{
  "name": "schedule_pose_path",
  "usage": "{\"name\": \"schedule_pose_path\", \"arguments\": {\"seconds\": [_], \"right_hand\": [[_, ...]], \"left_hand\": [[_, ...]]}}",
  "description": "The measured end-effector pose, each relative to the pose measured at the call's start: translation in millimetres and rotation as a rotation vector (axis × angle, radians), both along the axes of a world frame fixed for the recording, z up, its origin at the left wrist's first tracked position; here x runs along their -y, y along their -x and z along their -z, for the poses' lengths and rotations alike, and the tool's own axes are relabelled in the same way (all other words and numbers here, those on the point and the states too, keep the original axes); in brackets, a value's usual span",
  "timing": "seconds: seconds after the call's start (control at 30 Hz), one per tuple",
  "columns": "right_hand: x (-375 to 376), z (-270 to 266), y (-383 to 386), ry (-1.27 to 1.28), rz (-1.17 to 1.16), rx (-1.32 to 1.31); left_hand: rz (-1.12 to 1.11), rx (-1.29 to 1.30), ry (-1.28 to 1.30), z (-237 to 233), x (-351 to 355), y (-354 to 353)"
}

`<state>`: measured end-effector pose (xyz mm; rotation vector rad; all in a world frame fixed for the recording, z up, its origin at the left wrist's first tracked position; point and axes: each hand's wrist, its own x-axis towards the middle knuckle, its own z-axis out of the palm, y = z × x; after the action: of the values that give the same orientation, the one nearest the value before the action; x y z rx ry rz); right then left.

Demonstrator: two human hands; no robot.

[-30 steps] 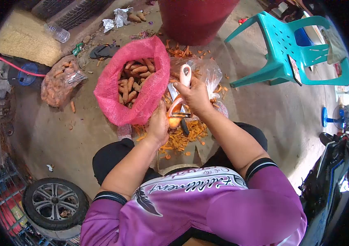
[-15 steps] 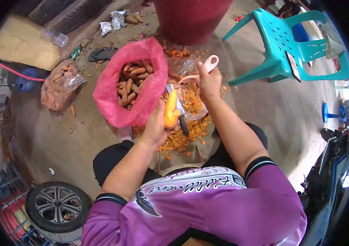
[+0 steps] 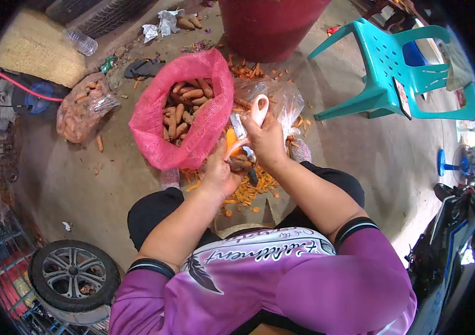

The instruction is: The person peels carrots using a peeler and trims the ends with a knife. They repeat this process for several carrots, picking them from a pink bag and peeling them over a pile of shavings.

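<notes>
My left hand (image 3: 219, 172) is closed around an orange, peeled-looking carrot (image 3: 231, 138). My right hand (image 3: 267, 142) grips a pale pink peeler (image 3: 259, 109), its looped handle end sticking up past the fingers. The peeler's head lies across the carrot, close to my left fingers. Below the hands, orange peelings (image 3: 248, 192) are heaped on the floor, with a dark handle (image 3: 253, 176) among them. To the left, a pink mesh sack (image 3: 142, 131) stands with its mouth wide, full of unpeeled carrots (image 3: 179, 117). Behind my right hand lies a clear plastic bag (image 3: 285, 97).
A dark red tub (image 3: 271, 30) stands ahead, a teal plastic chair (image 3: 371, 61) to the right. At left sits a clear bag of carrots (image 3: 84, 111). A wheel (image 3: 74, 273) is at lower left, a motorcycle (image 3: 449, 240) at lower right.
My right hand has come down and nearer to my left hand, bringing the peeler head onto the carrot. The carrot is now partly covered. The camera view has shifted slightly.
</notes>
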<state>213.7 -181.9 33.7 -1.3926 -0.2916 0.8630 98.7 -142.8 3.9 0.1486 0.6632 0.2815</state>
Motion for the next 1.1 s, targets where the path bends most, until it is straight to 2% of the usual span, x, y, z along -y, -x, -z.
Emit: {"name": "schedule_pose_path", "arguments": {"seconds": [0.1,0.17,0.2,0.23,0.3,0.4,0.43,0.53,0.63,0.67,0.77,0.93,1.0,1.1], "right_hand": [[-2.8,7.7,-10.4,0.084,0.011,0.028],[-8.1,17.7,-25.7,0.151,0.078,0.087],[-12.8,21.0,-36.5,0.048,0.166,0.156],[-12.6,21.5,-44.3,-0.016,0.237,-0.01],[-15.0,22.7,-53.2,-0.047,0.337,0.024],[-10.2,-2.4,-39.9,-0.064,0.229,-0.08],[-8.0,-18.6,-30.0,-0.01,0.184,-0.035],[-5.5,6.3,-10.6,-0.078,0.058,0.114],[-4.0,5.4,-35.2,0.066,0.121,-0.038],[-2.5,-9.3,-40.7,0.046,0.152,-0.179],[-10.5,-16.3,-33.5,-0.093,0.255,-0.179],[0.7,-19.9,-22.2,0.049,0.048,-0.122],[-0.9,-8.8,-15.8,-0.03,0.052,-0.153],[0.0,-1.8,-14.5,-0.037,0.018,-0.147]], "left_hand": [[-0.003,-0.129,-0.08,-15.2,4.2,-6.8],[0.044,-0.052,-0.135,5.9,6.3,-1.0],[0.069,-0.015,-0.162,9.4,7.2,1.1],[0.095,-0.013,-0.163,12.0,8.7,2.5],[0.141,-0.005,-0.16,3.0,11.1,1.6],[0.065,-0.127,-0.074,-25.0,6.5,-5.8],[0.079,-0.101,-0.101,-23.7,5.5,-4.8],[0.11,-0.05,-0.194,-13.6,3.6,-3.1],[0.083,-0.07,-0.278,-7.7,8.3,-4.2],[0.062,-0.084,-0.29,-10.4,10.2,-5.2],[0.041,-0.106,-0.343,-16.5,11.9,-5.3],[0.026,-0.055,-0.368,-10.7,6.1,-4.8],[-0.007,-0.099,-0.347,-28.7,9.9,-13.0],[0.02,-0.055,-0.425,-21.5,10.0,-9.7]]}}
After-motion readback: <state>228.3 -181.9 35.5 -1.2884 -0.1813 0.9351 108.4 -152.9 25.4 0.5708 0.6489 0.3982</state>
